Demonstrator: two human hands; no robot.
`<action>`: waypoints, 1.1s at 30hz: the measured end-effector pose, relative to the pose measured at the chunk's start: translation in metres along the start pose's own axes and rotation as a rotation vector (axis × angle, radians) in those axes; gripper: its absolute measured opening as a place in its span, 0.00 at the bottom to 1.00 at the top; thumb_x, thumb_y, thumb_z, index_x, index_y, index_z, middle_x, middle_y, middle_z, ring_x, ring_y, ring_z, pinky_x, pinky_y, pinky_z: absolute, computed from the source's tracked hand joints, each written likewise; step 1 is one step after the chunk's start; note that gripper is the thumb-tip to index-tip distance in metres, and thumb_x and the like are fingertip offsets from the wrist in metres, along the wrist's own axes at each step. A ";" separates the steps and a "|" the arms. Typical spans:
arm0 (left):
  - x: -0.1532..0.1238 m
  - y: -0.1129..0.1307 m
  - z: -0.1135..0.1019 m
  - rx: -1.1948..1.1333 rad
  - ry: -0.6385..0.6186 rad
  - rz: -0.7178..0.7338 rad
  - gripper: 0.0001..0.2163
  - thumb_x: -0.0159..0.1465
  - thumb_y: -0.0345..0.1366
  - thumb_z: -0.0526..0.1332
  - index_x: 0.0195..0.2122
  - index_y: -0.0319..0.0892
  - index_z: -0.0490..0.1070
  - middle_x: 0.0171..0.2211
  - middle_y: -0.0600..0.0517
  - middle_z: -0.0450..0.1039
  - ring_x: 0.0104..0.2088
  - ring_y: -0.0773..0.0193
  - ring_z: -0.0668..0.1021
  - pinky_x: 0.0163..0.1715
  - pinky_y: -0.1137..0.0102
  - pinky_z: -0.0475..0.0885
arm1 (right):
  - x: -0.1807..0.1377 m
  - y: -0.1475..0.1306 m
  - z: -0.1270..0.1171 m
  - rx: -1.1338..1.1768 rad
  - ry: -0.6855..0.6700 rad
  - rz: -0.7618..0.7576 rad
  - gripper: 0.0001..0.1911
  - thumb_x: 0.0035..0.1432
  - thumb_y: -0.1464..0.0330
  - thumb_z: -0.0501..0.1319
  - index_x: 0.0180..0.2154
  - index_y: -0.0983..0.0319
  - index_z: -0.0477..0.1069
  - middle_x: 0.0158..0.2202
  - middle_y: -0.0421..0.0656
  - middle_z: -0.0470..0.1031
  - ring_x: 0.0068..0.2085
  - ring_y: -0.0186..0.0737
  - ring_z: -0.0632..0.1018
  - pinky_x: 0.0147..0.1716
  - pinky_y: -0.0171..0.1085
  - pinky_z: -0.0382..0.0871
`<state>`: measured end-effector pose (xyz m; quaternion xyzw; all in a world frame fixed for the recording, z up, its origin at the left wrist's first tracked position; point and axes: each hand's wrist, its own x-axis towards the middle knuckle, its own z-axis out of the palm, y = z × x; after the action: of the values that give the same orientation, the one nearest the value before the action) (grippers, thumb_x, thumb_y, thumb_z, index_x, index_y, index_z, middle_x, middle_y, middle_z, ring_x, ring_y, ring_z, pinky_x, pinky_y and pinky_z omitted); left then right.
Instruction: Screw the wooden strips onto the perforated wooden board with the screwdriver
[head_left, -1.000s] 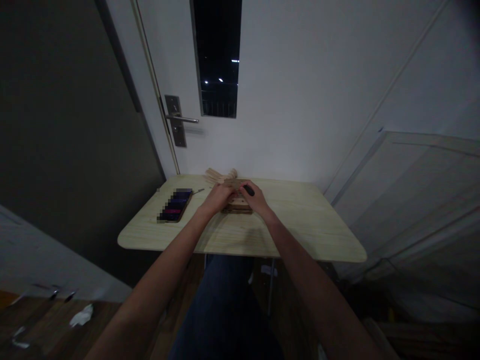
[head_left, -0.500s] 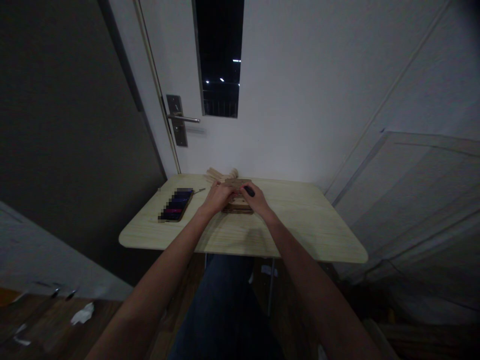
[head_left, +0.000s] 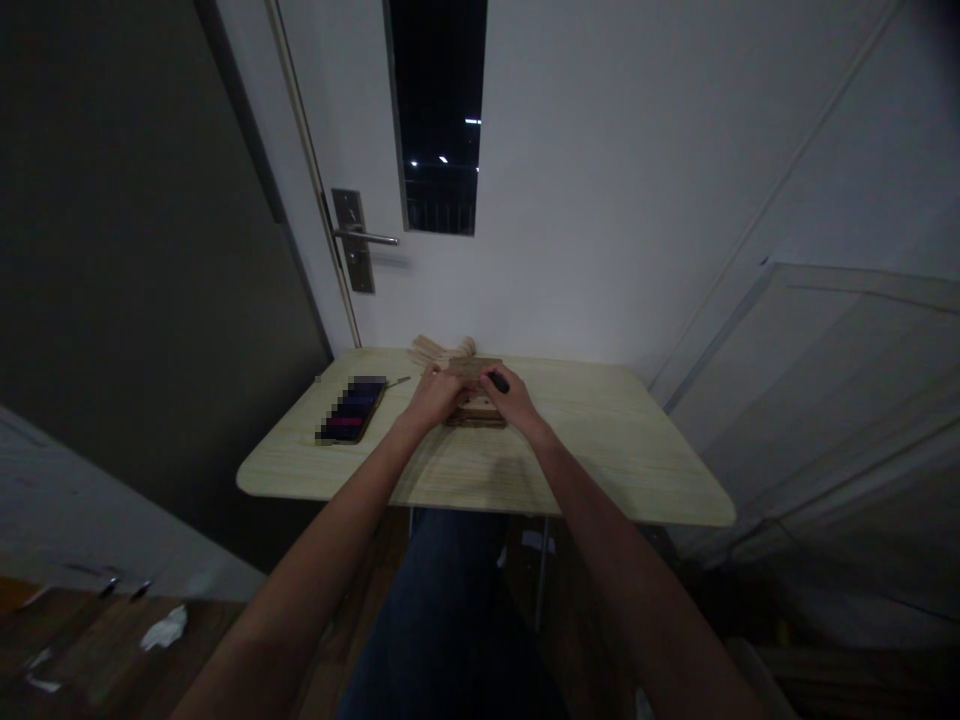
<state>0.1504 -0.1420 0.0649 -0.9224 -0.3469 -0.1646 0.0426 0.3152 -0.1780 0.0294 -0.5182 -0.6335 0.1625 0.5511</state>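
Observation:
A brown block-like piece (head_left: pixel 477 416), possibly wood or cardboard, lies near the middle of the table with several holes or marks on its near part. My left hand (head_left: pixel 439 397) grips its left side, fingers bent over the top. My right hand (head_left: pixel 517 403) is closed round a small tool with a black handle (head_left: pixel 498 382), held above the block's right side. The tool's working end is hidden by my fingers, which meet near the block's centre. Behind the left hand lies a bundle of pale wooden sticks (head_left: pixel 431 350), beside a rounded pale wooden piece (head_left: pixel 468 347).
A phone (head_left: pixel 358 410) with its screen lit lies on the left of the pale table (head_left: pixel 622 440), next to a thin metal tool (head_left: pixel 398 382). Beyond the table's back edge stands a white door (head_left: pixel 570 200) with a lever handle (head_left: pixel 371 238). Crumpled paper (head_left: pixel 165 628) is on the floor.

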 end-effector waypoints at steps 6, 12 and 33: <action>-0.002 -0.002 -0.001 -0.049 -0.013 -0.036 0.09 0.62 0.32 0.60 0.40 0.45 0.79 0.39 0.47 0.81 0.45 0.54 0.79 0.52 0.58 0.62 | -0.002 0.000 -0.001 -0.020 0.037 0.035 0.14 0.57 0.55 0.57 0.38 0.57 0.66 0.32 0.40 0.72 0.35 0.40 0.73 0.39 0.40 0.68; -0.001 0.001 -0.005 -0.088 -0.034 -0.110 0.09 0.60 0.35 0.62 0.39 0.43 0.79 0.34 0.46 0.81 0.43 0.51 0.79 0.51 0.57 0.63 | 0.003 -0.003 -0.004 -0.003 0.108 0.032 0.15 0.56 0.55 0.58 0.38 0.58 0.64 0.31 0.40 0.72 0.33 0.39 0.73 0.37 0.39 0.67; 0.002 0.003 -0.010 -0.136 -0.101 -0.187 0.06 0.59 0.35 0.63 0.36 0.43 0.79 0.34 0.47 0.82 0.42 0.53 0.79 0.51 0.56 0.62 | 0.024 -0.012 0.000 0.011 0.048 0.035 0.20 0.54 0.51 0.61 0.28 0.61 0.73 0.25 0.44 0.76 0.30 0.42 0.76 0.34 0.40 0.69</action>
<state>0.1505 -0.1448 0.0754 -0.8939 -0.4210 -0.1443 -0.0531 0.3128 -0.1627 0.0513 -0.5299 -0.6101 0.1628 0.5661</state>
